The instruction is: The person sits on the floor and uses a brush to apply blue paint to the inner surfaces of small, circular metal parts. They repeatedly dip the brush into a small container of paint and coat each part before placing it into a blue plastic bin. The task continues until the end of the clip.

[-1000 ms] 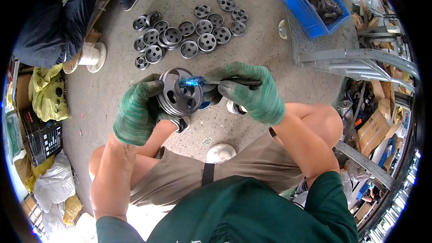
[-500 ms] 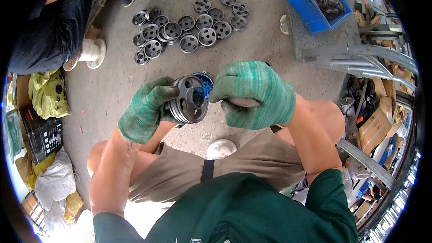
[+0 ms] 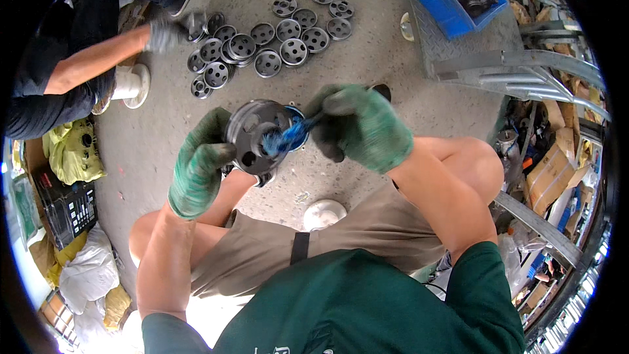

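Observation:
My left hand (image 3: 200,164), in a green knitted glove, is closed on the rim of a dark grey metal pulley wheel (image 3: 241,126). The wheel has round holes and a grooved edge, and it is tilted toward me. My right hand (image 3: 368,126), gloved likewise, grips a brush with blue, wet-looking bristles (image 3: 288,137). Those bristles touch the wheel's face near its centre hub; the brush's handle is mostly hidden in the glove. Behind the wheel, a round container with blue inside (image 3: 299,118) shows only in part.
Several similar pulley wheels (image 3: 267,63) lie grouped on the concrete floor ahead. At far left, a co-worker's grey-gloved hand (image 3: 167,35) reaches to them. A blue crate (image 3: 447,16) of metal parts stands at far right, near a metal frame (image 3: 517,65). Bags and boxes line both sides.
The wheel has turned to face me more and shifted left. My right hand has rolled over, showing the brush more clearly. A co-worker's arm has come in at the far left.

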{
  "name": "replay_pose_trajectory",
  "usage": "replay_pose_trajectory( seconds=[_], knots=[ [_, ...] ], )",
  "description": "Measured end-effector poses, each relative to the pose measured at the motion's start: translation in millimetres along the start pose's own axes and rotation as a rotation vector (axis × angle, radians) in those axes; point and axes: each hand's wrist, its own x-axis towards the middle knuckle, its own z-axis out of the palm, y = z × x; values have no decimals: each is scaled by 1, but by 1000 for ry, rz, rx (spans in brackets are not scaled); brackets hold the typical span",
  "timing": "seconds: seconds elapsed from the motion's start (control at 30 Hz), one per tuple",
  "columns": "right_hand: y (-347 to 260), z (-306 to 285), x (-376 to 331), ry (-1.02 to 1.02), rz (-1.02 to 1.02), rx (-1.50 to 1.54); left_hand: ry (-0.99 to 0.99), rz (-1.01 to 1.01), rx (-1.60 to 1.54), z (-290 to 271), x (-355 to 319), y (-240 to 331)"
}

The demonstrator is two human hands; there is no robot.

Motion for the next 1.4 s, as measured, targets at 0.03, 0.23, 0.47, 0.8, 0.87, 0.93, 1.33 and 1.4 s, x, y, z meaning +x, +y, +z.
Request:
replay_pose_trajectory(
  seconds=[0.03,0.23,0.47,0.8,0.87,0.93,1.33,1.4],
  knots=[
    [-5,-6,-3,-17,-51,54,-46,0,-98,-2,4,3],
    [-34,-8,-28,165,-249,52,13,-17,-332,-12,19,-5],
    [-39,-13,-39,108,-161,-578,99,-246,400,-15,63,-45],
    [-26,-34,-28,61,21,-401,-196,699,1398,169,275,55],
    [-15,-43,-24,46,7,-387,-226,799,1373,174,291,83],
    [-14,-50,-21,76,22,-402,-248,646,1375,162,310,89],
    [-28,-52,-4,229,64,-255,-64,368,1967,-89,315,-195],
    [-29,-53,0,325,21,-170,-27,364,2012,-92,319,-206]
  ],
)
